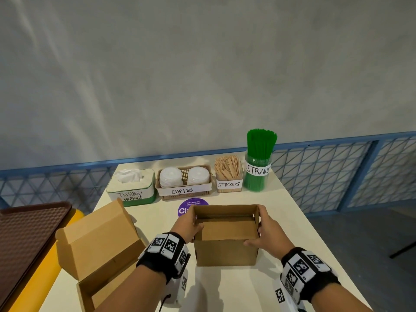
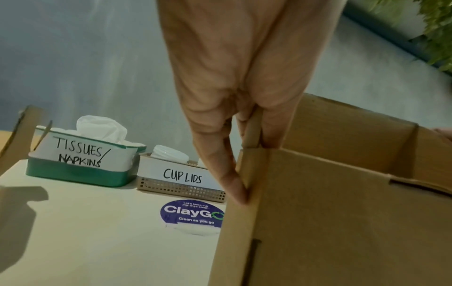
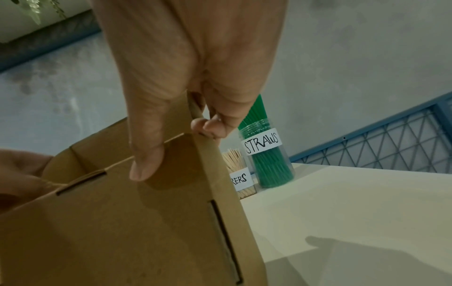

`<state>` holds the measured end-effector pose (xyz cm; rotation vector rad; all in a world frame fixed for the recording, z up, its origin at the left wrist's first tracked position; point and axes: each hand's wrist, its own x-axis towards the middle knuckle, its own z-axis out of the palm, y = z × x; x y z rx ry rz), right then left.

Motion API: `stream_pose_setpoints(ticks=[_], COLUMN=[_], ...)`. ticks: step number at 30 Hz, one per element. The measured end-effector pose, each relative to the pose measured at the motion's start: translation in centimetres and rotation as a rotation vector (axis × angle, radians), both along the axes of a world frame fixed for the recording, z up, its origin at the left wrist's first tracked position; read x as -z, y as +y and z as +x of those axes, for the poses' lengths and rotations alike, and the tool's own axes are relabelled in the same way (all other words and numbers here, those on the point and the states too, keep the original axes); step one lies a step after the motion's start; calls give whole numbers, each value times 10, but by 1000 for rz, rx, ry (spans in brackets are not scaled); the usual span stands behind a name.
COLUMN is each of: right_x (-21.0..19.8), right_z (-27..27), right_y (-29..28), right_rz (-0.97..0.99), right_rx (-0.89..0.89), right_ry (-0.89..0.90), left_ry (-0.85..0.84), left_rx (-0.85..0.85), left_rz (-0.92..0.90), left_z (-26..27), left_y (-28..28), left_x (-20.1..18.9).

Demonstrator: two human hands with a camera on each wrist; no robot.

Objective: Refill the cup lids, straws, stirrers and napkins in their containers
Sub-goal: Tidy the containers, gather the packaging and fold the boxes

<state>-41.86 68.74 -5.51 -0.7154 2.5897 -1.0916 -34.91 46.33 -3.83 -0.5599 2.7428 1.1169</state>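
A brown cardboard box (image 1: 225, 251) stands on the cream table, its top open and its inside empty as far as I see. My left hand (image 1: 190, 224) grips its left wall (image 2: 254, 135), and my right hand (image 1: 267, 230) grips its right wall (image 3: 195, 123), thumb on the front edge. Along the table's back stand the tissues/napkins box (image 1: 131, 188), the cup lids basket (image 1: 184, 191) with two white stacks, the stirrers holder (image 1: 228, 176) and the straws jar (image 1: 258, 163) full of green straws.
A second cardboard box (image 1: 99, 251) lies open at the left, lid raised. A brown tray (image 1: 24, 235) sits on a yellow surface further left. A purple sticker (image 2: 190, 213) lies on the table (image 1: 292, 221) behind the held box. A blue mesh railing (image 1: 337, 172) runs behind.
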Motion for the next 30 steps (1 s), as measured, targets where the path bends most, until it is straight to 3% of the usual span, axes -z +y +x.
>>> stream_pose_setpoints(ticks=[4, 9, 11, 14, 17, 19, 24, 30], right_x=[11, 27, 30, 28, 28, 33, 47, 48], right_z=[1, 7, 10, 14, 10, 4, 3, 19], right_y=[2, 8, 9, 6, 3, 3, 4, 7], right_rz=[-21, -62, -74, -261, -433, -434, -363, -287], right_rx=[8, 10, -7, 48, 128, 150, 160, 106], right_ry=[64, 133, 98, -150, -395, -466, -438, -207], left_ry=[166, 90, 48, 7, 1, -7, 48, 224], left_rx=[40, 150, 81, -147, -193, -192, -161, -101], left_rz=[12, 199, 347, 602, 589, 567, 526, 314], left_z=[5, 19, 21, 19, 14, 14, 16, 23], left_y=[-3, -3, 0, 6, 9, 10, 4, 5], left_x=[4, 13, 14, 13, 15, 18, 34, 52])
